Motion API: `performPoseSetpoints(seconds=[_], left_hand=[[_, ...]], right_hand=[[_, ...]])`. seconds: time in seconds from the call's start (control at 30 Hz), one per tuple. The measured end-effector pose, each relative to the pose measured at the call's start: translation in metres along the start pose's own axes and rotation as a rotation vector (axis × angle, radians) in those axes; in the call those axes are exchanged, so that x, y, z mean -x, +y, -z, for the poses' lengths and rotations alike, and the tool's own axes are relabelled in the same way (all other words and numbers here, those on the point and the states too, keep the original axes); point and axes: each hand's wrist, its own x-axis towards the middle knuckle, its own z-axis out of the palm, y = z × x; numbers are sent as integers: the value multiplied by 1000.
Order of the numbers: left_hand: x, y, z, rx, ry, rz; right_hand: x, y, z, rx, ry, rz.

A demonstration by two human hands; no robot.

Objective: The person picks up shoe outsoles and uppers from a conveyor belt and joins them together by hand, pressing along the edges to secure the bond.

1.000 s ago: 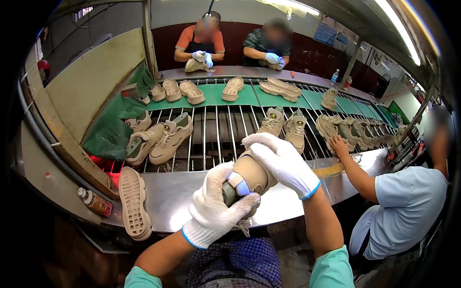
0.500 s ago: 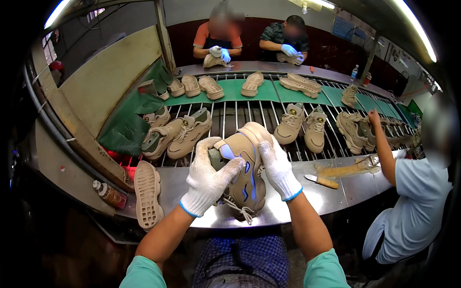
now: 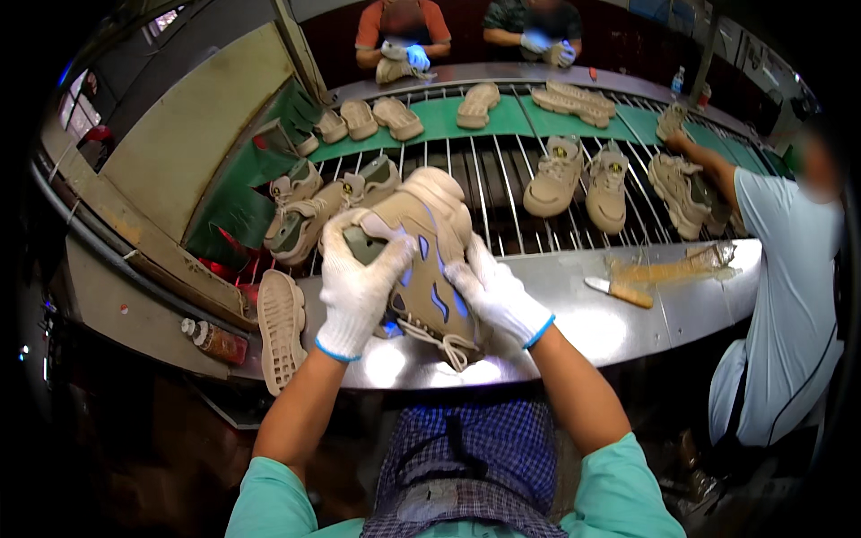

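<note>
Head view shows both my gloved hands closed around one shoe (image 3: 421, 260), held up just above the steel bench (image 3: 574, 305). My left hand (image 3: 359, 282) wraps the heel end, fingers curled over the collar and thumb on the side panel; my right hand (image 3: 493, 296) cups the other flank, fingers pressed together against it near the laces (image 3: 439, 341), which hang loose toward me. To do this well, I judge I should keep the left grip firm on the heel so the shoe cannot twist, and let the right hand turn it slowly, checking each side without squeezing the upper out of shape. The shoe is beige with blue curved marks along its side, a grey-green patch near the collar, and a thick pale sole facing away from me. Left of my left hand, a loose sole (image 3: 281, 327) lies tread-up on the bench edge, with a small bottle (image 3: 213, 341) beyond it. Right of my right hand lies a knife (image 3: 619, 291) beside some crumpled plastic wrap. Beyond my hands, more beige shoes sit on the roller conveyor (image 3: 502, 179), where other people work.
</note>
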Motion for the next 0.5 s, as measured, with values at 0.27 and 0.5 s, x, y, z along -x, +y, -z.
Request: performPoseSetpoints(seconds=[0.27,0.5], left_hand=[[2,-17,10,29,62,78],[39,25,2,-44,-45,-108]], right_hand=[[56,4,-17,-208,-30,-77],[87,1,5,-207,214,190]])
